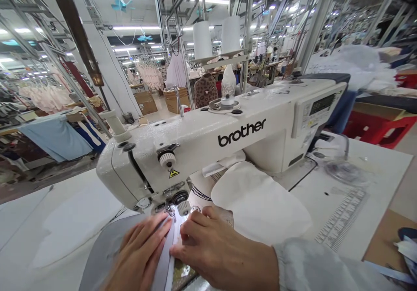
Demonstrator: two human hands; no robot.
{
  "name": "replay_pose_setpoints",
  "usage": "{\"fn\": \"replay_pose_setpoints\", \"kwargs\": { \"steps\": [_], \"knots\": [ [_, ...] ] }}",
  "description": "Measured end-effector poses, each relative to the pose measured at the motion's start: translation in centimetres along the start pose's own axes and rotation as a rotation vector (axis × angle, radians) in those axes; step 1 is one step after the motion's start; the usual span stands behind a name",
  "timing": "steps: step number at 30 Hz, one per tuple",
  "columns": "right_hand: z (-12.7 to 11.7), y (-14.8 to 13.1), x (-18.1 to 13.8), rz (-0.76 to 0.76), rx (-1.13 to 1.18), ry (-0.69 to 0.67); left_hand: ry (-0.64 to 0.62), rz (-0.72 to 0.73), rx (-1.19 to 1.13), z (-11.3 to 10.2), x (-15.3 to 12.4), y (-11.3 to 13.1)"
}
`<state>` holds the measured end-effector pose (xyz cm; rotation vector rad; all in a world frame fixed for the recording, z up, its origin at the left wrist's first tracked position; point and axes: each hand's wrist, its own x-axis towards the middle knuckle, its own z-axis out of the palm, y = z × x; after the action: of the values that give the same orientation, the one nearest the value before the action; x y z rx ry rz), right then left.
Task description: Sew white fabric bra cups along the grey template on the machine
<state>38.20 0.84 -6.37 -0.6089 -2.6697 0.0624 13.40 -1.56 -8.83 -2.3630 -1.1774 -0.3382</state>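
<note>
My left hand (141,249) lies flat with its fingers stretched out on pale grey-blue fabric (99,256), just left of the needle area. My right hand (221,249) is curled, thumb and fingers pinching near the fabric's edge to the right of the presser foot (171,213). What sits inside that pinch is hidden. A lit white strip of cloth runs between the two hands toward the foot. Both hands work below the head of a white Brother sewing machine (195,147). White fabric pieces (260,200) lie under the machine's arm.
A ruler scale (341,219) is on the right of the white table (384,165). A clear round dish (347,169) lies behind it. Two thread cones (202,39) stand above the machine. Red crates (368,128) stand at the right; more white cloth (78,213) is at the left.
</note>
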Motion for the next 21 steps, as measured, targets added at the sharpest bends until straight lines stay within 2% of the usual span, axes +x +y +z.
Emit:
{"fn": "replay_pose_setpoints", "kwargs": {
  "steps": [2,7,12,17,21],
  "knots": [
    [0.1,0.0,0.0,0.006,0.0,0.001,0.017,-0.012,-0.055,-0.3,0.4,0.0],
    [0.0,0.0,-0.1,0.042,0.012,-0.009,0.112,-0.146,-0.083,0.1,0.8,1.6],
    [-0.2,0.1,-0.1,0.075,0.008,-0.035,0.047,-0.29,-0.099,1.6,0.0,2.5],
    [0.1,0.2,-0.1,0.103,-0.004,-0.008,-0.011,-0.255,-0.043,2.0,-0.7,1.9],
    [0.0,0.1,-0.2,0.059,-0.012,0.0,-0.037,-0.181,-0.053,0.7,-0.3,1.5]
  ]
}}
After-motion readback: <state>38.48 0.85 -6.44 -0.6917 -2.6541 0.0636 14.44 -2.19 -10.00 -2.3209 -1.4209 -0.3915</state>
